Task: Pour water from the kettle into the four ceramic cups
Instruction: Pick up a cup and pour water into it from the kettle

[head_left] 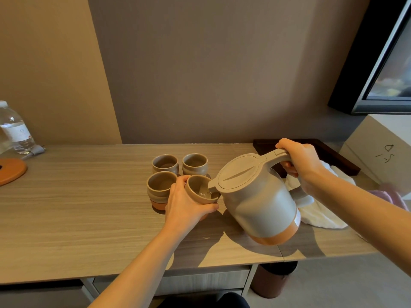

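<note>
A grey kettle (pixel 260 196) with an orange base is tilted left above the wooden desk (pixel 89 207), my right hand (pixel 299 162) wrapped around its handle. Its spout hangs over the rim of a beige ceramic cup (pixel 199 188), which my left hand (pixel 185 204) grips and tips toward the kettle. A little water shows inside that cup. Three more cups stand upright close by: one to the left (pixel 160 185), and two behind, back left (pixel 165 163) and back right (pixel 195 163). Their insides look dry.
An orange kettle base (pixel 11 171) and a plastic water bottle (pixel 15 130) sit at the desk's far left. A white cloth (pixel 322 213) and a dark tray (pixel 333 155) lie right of the kettle, beside a white box (pixel 378 147). A bin (pixel 273 278) stands below.
</note>
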### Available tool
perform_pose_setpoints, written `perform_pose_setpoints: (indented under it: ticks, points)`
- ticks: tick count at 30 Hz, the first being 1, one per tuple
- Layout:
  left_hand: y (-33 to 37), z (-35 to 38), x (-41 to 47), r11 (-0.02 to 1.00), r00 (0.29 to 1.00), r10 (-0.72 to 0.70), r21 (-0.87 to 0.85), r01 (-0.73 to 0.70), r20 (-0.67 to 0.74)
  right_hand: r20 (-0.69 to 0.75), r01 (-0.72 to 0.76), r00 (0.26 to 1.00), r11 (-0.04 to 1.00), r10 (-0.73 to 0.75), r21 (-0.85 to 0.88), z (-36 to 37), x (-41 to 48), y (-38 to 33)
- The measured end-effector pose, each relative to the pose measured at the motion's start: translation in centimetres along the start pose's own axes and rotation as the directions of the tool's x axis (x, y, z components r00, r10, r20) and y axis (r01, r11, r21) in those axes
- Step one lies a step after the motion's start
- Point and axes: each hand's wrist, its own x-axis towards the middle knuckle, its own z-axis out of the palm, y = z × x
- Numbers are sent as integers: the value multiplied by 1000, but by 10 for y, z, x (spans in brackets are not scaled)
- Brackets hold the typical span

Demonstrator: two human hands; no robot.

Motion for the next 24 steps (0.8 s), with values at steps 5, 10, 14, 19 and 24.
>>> perform_pose_setpoints:
  ticks: [5,10,14,19,24]
  points:
    - [-3,2,-1,999,1000,-14,-29,14,-5,3,-5,1000,1000,5,-10,1,0,-2]
    - [-7,5,0,998,999,-41,-39,40,-13,6,-6,1000,1000,6,-11,2,0,-3]
    - [-8,5,-1,997,999,-49,-54,48,-12,14,-9,1000,1000,9,-13,2,-1,-4]
    - [-9,6,-3,995,998,-61,-81,60,-9,12,-2,1000,1000,2,-9,4,-3,-6]
    - [-11,7,-5,991,997,-77,-110,76,-10,11,0,1000,1000,0,-20,5,-3,-7]
